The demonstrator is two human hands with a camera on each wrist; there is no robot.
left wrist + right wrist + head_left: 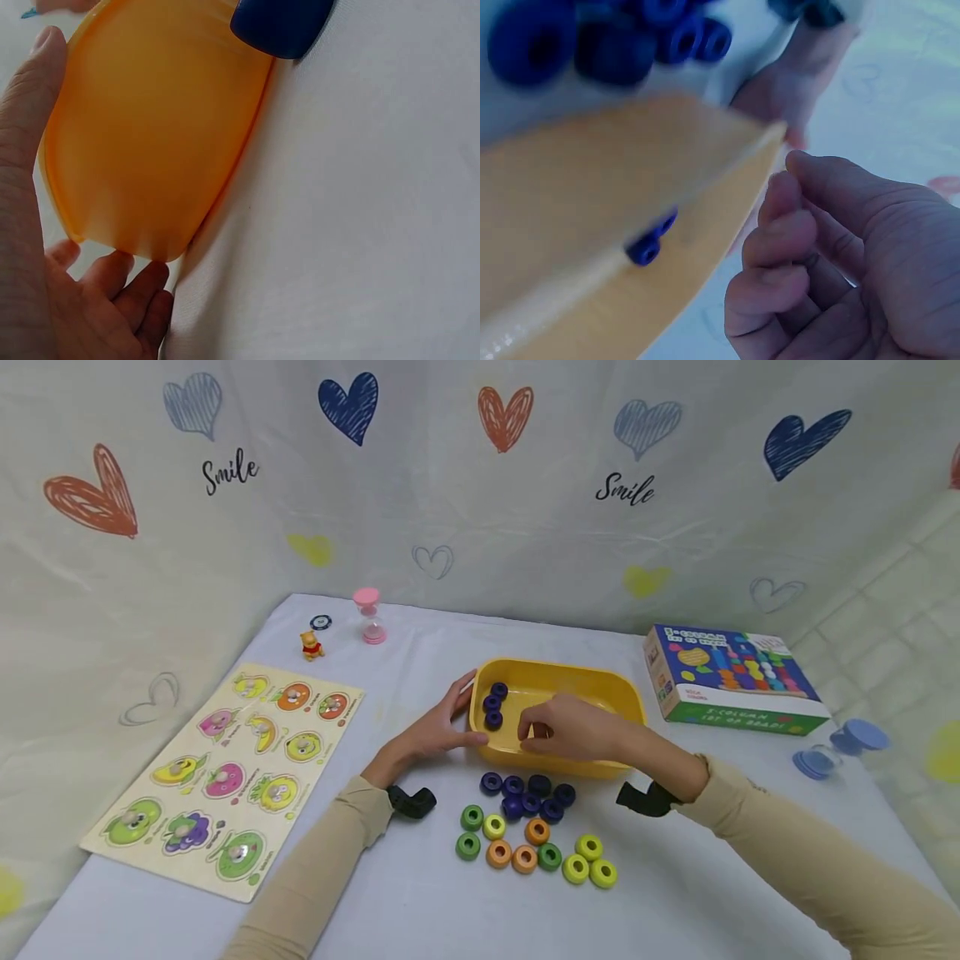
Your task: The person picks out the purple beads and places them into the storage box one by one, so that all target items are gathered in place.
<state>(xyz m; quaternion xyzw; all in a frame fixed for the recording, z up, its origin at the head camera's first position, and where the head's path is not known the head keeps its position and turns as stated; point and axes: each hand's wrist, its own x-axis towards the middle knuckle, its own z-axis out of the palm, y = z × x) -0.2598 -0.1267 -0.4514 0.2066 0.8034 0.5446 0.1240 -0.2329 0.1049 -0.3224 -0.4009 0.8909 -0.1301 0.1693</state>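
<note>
A yellow tray point(517, 766) stands on the white table, with three dark blue beads point(492, 703) inside its left end. My left hand point(435, 727) holds that end, fingers against the end wall and thumb along the near side. Over the tray's middle is my right hand point(570, 728); its fingers are curled, the thumb tip meets the index fingertip, and nothing shows between them in the right wrist view. Several dark blue beads point(531, 803) lie just in front of the tray. Nearer still are green beads point(468, 846), orange beads point(525, 859) and yellow-green beads point(576, 868).
A wooden fruit puzzle board point(307, 793) lies at the left. Behind it are a small bear figure point(311, 646), a round chip point(321, 622) and a pink hourglass point(371, 617). To the right are a bead-game box point(735, 681) and a blue hourglass point(838, 748).
</note>
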